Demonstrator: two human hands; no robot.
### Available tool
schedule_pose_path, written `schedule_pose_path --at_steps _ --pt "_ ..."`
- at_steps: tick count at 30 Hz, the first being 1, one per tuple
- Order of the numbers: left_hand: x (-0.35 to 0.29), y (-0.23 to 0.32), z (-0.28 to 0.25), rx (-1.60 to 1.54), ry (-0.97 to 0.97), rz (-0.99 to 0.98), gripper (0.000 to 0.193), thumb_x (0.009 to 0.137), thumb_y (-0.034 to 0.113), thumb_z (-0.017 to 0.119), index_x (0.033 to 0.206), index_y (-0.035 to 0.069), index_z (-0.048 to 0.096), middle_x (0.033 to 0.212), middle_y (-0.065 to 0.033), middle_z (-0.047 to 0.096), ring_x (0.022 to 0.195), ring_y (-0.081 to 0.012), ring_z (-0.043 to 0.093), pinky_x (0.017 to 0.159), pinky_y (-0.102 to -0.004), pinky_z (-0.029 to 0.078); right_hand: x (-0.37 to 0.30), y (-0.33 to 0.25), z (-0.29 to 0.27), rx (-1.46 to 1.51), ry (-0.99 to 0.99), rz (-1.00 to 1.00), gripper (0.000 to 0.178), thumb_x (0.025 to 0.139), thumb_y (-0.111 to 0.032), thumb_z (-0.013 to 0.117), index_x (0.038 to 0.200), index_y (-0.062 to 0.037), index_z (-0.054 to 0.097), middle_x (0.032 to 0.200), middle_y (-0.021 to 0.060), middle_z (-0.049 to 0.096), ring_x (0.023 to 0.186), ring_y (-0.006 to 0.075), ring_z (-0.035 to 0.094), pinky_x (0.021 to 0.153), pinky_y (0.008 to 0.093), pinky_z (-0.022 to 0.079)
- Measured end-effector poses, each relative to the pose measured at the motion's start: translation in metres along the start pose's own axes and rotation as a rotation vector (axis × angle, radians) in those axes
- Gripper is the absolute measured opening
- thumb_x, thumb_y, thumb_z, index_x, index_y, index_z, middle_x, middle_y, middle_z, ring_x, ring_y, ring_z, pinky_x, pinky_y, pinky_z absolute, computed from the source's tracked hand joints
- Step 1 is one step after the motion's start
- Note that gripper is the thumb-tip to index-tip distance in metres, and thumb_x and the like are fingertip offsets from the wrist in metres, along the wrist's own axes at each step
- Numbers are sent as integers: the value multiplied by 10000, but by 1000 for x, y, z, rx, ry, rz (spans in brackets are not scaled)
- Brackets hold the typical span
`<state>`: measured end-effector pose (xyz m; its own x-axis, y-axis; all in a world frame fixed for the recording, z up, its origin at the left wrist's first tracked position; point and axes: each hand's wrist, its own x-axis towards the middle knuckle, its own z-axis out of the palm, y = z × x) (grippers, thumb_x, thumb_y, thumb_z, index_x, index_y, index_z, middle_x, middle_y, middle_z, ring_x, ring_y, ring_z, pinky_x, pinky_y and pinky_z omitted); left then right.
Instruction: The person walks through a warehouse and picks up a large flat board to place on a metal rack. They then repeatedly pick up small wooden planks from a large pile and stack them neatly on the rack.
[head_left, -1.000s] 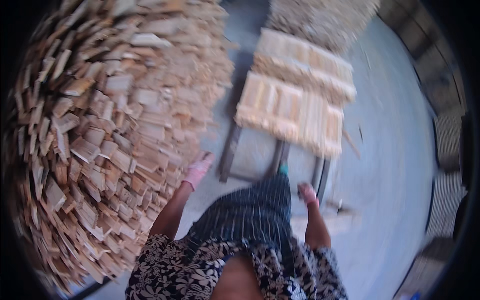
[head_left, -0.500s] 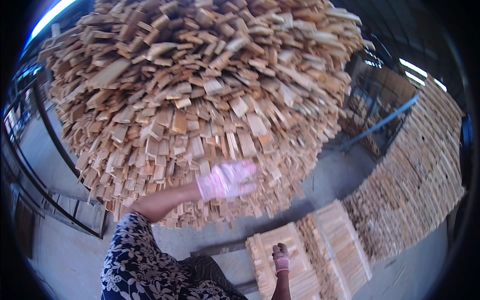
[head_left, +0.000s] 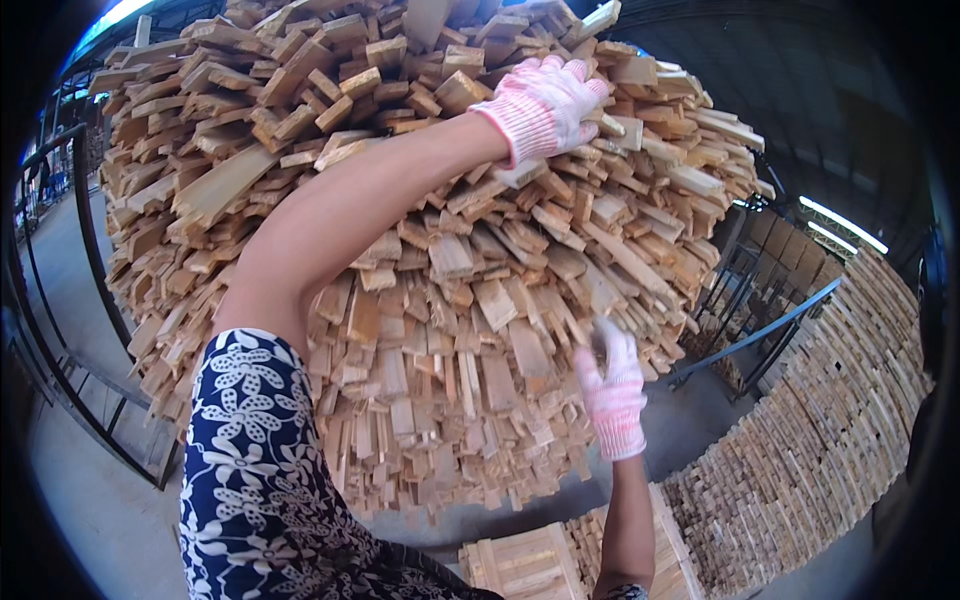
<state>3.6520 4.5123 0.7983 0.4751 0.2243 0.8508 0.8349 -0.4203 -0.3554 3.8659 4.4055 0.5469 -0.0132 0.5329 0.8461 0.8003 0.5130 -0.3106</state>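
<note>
A huge pile of wood slats [head_left: 440, 255] rises before me, their rough ends facing me. My left hand [head_left: 548, 105], in a white and pink knit glove, reaches up to the pile's upper part. Its fingers are bent over the slat ends there, closed on wood; the fingertips and the exact slat are hidden. My right hand [head_left: 612, 395], gloved the same way, is raised at the lower right side of the pile. Its thumb and fingers are apart, slightly blurred, and nothing shows in them.
Low neat stacks of slats [head_left: 525, 562] stand on the floor below my right forearm. A long stacked wall of slats [head_left: 800, 430] curves along the right. A blue bar [head_left: 770, 322] slants behind it. On the left is a dark metal frame [head_left: 95, 400].
My left hand has moved up from the pile's lower front to its upper part and closed. My right hand has risen from the low stacks to the pile's side and opened.
</note>
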Motion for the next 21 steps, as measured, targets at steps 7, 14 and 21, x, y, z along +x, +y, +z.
schedule_pose_path --at_steps 7,14,21 --pt "133 -50 38 -84 144 -95 446 881 336 644 1280 160 551 1295 -143 546 1196 -351 532 969 -525 443 137 -6 45 -512 145 -199 673 839 -422 722 1394 -113 500 1311 188 516 1235 379 480 1016 503 402" --pt "185 -72 80 -146 -17 -213 415 886 315 631 1264 156 570 1270 -142 570 1176 -344 555 948 -511 462 200 15 105 -195 124 -364 744 758 -449 774 1346 -80 509 1247 170 536 1171 388 500 964 520 431" --pt "198 -83 100 -102 -75 -226 385 892 295 617 1248 152 589 1245 -142 593 1155 -337 578 927 -497 480 209 20 129 -309 276 -327 800 726 -475 796 1379 -124 496 1253 156 524 1165 375 499 965 517 412"
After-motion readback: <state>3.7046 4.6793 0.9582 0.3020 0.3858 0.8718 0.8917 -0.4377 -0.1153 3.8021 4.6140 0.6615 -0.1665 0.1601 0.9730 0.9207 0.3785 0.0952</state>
